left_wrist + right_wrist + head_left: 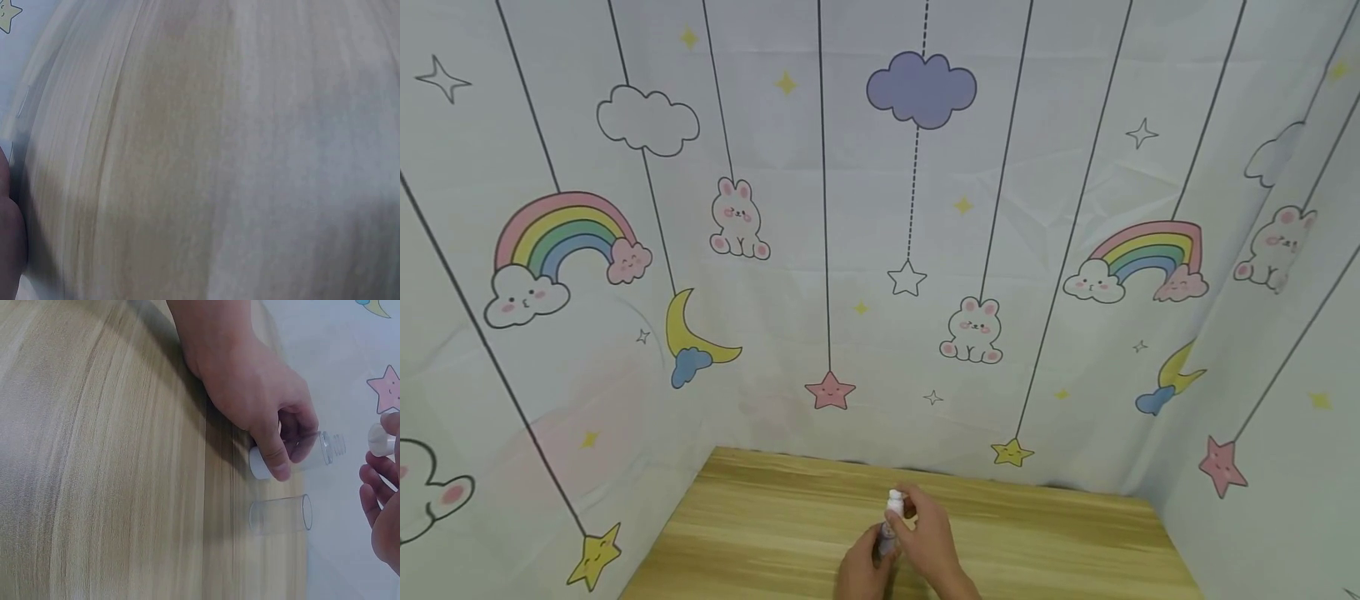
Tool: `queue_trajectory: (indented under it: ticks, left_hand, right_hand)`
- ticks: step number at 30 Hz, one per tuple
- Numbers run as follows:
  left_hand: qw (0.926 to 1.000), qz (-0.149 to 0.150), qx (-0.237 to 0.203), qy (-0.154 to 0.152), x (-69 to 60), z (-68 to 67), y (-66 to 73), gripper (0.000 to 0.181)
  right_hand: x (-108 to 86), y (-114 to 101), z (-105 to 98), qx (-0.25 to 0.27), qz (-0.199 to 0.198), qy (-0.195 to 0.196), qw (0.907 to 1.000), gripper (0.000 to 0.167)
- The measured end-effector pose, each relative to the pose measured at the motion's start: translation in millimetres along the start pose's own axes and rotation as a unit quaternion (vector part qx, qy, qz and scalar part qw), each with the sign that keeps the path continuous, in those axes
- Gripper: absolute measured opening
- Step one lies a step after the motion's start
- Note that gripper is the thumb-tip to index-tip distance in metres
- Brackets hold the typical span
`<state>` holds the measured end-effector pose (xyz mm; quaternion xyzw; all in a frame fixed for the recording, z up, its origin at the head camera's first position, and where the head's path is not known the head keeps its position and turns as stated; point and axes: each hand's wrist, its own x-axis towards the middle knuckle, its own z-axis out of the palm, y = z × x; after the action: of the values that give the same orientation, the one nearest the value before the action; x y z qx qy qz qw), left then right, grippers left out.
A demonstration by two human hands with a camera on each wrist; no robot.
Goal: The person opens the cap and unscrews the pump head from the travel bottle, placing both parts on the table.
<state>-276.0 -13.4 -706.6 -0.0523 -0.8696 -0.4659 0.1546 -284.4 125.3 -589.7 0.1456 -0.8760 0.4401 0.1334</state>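
My left hand (250, 394) grips a small clear bottle (306, 459) with a white base, its thumb on one side and fingers on the other. The bottle's bare threaded neck (338, 445) points up. In my right hand (928, 537) is a white pump top (895, 503), held just above the bottle. The right wrist view shows that pump top (379, 440) apart from the neck, the right hand (387, 519) partly cut off by the frame. Only a sliver of the left hand (11, 244) appears in the left wrist view.
A clear open cylinder (280, 515) stands on the wood-grain table (760, 525) beside the bottle. In the head view I cannot make it out. White cloth walls (880, 333) printed with stars, rabbits and rainbows rise behind the table and along both sides.
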Motion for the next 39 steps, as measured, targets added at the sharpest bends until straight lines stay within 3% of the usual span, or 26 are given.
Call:
queue_trajectory:
  ticks: [14,23,30,39]
  left_hand:
    - [0.9999,0.012,-0.002,0.006,-0.1,1.1,-1.7,0.043]
    - [0.9999,0.004,-0.012,-0.011,0.2,-2.9,2.0,0.044]
    - [0.9995,0.028,-0.005,0.012,-1.5,-0.3,0.8,0.044]
    - [1.0000,0.008,-0.004,0.003,0.3,0.4,-0.6,0.045]
  right_hand:
    - [-1.0,2.5,-0.5,0.022,0.023,0.037,0.9988,0.040]
    - [0.8,4.4,-6.0,0.036,0.045,0.017,0.9982,0.037]
    - [1.2,8.1,-8.9,0.048,0.059,0.019,0.9970,0.036]
    - [0.0,11.9,-14.1,0.080,0.072,0.041,0.9934,0.034]
